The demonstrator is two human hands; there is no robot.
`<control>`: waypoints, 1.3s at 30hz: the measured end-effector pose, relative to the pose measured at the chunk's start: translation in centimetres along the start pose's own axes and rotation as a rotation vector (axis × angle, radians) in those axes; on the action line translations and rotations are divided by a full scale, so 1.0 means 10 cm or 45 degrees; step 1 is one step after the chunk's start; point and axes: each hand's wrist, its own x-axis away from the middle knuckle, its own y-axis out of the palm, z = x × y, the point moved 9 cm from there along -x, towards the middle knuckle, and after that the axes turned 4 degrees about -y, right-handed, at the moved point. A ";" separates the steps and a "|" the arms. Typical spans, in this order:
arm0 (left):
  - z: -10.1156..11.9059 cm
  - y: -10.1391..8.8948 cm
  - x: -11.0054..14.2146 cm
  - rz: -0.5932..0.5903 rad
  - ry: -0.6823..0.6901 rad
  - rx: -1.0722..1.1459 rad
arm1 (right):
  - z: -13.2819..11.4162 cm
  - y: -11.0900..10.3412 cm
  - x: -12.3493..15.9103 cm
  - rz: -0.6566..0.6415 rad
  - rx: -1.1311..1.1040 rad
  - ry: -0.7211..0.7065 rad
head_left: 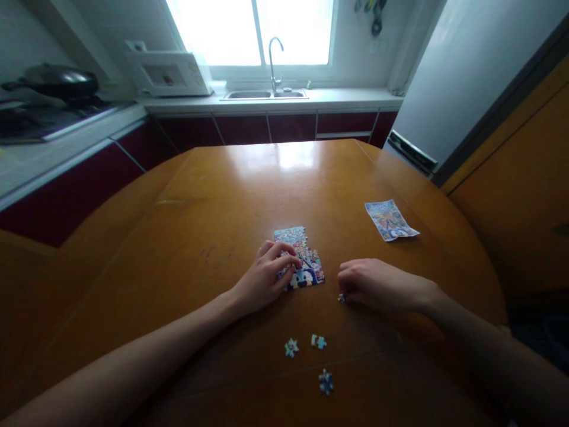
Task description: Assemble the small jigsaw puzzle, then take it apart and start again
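Observation:
A partly assembled jigsaw puzzle (pixel 306 274) lies on the wooden table, with a cartoon face along its near edge and an uneven right side. My left hand (pixel 269 270) rests on its left part, fingers apart and slightly bent, covering some of the picture. Just right of the puzzle, my right hand (pixel 371 284) is closed in a pinch at a small puzzle piece (pixel 341 298), which shows at the fingertips close to the tabletop. Nearer to me lie three loose clumps or pieces: a greenish one (pixel 291 347), a light blue one (pixel 319 341) and a dark blue one (pixel 326 381).
A creased picture sheet (pixel 390 220) lies on the table (pixel 213 201) at the right. Beyond the table are a counter with a sink (pixel 267 94) and a white microwave (pixel 171 74). A pan (pixel 57 80) stands on the stove at left; a fridge (pixel 457 77) is at right.

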 end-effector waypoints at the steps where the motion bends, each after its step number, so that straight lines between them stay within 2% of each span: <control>1: 0.00 0.00 0.00 0.001 0.001 0.001 | -0.01 0.00 0.00 0.006 -0.010 -0.012; 5: 0.00 0.00 0.01 0.003 0.002 0.002 | -0.02 -0.01 0.01 0.026 -0.071 -0.030; 8: -0.01 0.01 0.02 0.004 0.001 -0.003 | 0.03 -0.03 -0.02 0.062 -0.231 -0.003; 10: -0.01 0.01 0.02 0.007 0.002 -0.004 | 0.14 -0.08 -0.06 0.171 -0.383 0.036; 15: -0.02 0.01 0.01 0.008 0.003 0.003 | 0.48 -0.23 -0.19 0.617 -0.650 0.143; 19: 0.02 -0.01 0.01 0.014 0.013 0.026 | 0.60 -0.27 -0.30 0.768 -0.690 0.220; 28: 0.03 -0.01 0.02 0.002 0.013 0.064 | 0.65 -0.35 -0.56 0.681 -0.579 0.233; 34: 0.05 -0.03 0.02 -0.006 0.011 0.050 | 0.87 -0.42 -0.60 0.665 -0.547 0.323; 36: 0.04 -0.03 0.02 -0.005 -0.001 0.053 | 0.95 -0.42 -0.55 0.596 -0.493 0.385; 39: 0.03 -0.02 0.02 -0.004 -0.017 0.054 | 1.02 -0.33 -0.46 0.405 -0.464 0.437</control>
